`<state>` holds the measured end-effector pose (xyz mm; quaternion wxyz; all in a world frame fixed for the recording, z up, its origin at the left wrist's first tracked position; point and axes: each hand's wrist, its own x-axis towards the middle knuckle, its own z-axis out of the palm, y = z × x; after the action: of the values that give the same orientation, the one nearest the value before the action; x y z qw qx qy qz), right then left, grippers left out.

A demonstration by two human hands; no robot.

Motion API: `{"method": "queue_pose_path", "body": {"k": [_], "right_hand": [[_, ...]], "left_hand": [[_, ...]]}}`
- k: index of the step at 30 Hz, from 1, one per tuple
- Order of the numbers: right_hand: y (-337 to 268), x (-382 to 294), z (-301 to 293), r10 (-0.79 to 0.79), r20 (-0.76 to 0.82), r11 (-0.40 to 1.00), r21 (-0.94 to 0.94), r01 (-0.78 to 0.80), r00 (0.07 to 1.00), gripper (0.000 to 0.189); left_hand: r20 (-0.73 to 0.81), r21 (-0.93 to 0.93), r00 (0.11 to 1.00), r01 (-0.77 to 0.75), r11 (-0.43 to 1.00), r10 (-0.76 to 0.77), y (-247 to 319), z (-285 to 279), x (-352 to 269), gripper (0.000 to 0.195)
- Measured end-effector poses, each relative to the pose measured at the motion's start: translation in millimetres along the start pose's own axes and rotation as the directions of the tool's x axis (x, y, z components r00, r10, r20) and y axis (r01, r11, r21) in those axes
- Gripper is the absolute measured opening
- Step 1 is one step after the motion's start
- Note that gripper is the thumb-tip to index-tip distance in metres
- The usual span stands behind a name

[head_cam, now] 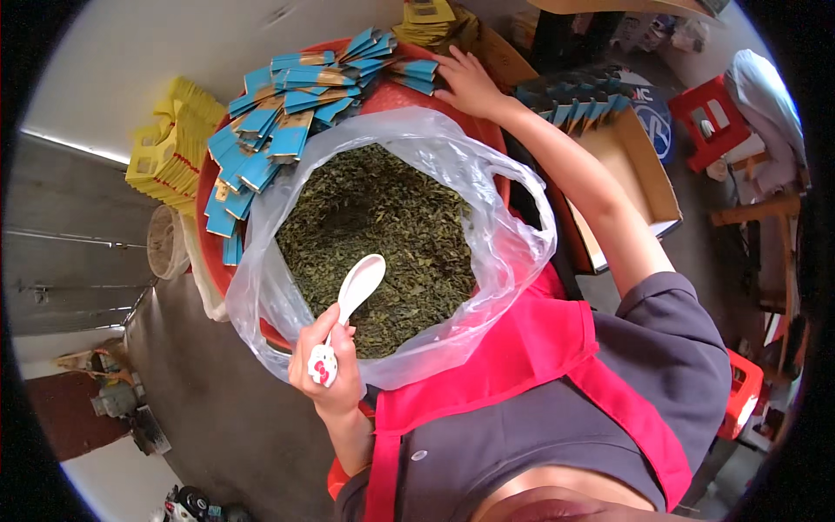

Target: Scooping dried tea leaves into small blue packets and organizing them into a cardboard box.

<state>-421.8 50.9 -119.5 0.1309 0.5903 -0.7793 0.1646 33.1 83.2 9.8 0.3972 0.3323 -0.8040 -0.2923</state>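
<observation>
My left hand (pixel 329 365) holds a white spoon (pixel 362 284) by its cartoon-decorated handle, with the bowl over dried green leaves, apparently tea (pixel 391 222). The leaves fill a clear plastic bag (pixel 502 189) spread wide in a large red basin (pixel 218 267). Many blue and brown paper packets (pixel 290 134) lie in overlapping rows along the basin's left and far rim. At the far rim, my right hand (pixel 470 85) is stretched out palm down, fingers apart, beside a few blue packets (pixel 416 75). Whether its fingertips touch them I cannot tell.
Stacked yellow packets (pixel 173 147) stand left of the basin, with more (pixel 427 23) beyond it. On the right is an open cardboard box (pixel 626 176) with blue packets (pixel 580 107) at its far end. A round plastic tub (pixel 166 241) sits at the left.
</observation>
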Motion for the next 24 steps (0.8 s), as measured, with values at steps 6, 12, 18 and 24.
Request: {"method": "queue_pose_path", "body": {"k": [6, 12, 18, 24], "right_hand": [[-4, -6, -59, 0.127, -0.396, 0.914, 0.402, 0.047, 0.91, 0.029], [-24, -55, -190, 0.124, -0.238, 0.641, 0.76, 0.105, 0.963, 0.019], [-114, -81, -241, -0.265, -0.225, 0.695, 0.63, 0.348, 0.938, 0.018], [-156, -108, -198, -0.44, 0.026, 0.621, 0.73, 0.283, 0.898, 0.017]], "left_hand": [[0.078, 0.024, 0.995, 0.063, 0.998, -0.065, -7, -1, 8, 0.015], [0.21, 0.228, 0.975, -0.118, 0.967, 0.069, -27, 2, 44, 0.016], [0.331, 0.417, 0.916, -0.358, 0.836, 0.227, -61, 29, 59, 0.021], [0.377, 0.234, 0.907, -0.289, 0.928, 0.188, -49, 60, 59, 0.01]]}}
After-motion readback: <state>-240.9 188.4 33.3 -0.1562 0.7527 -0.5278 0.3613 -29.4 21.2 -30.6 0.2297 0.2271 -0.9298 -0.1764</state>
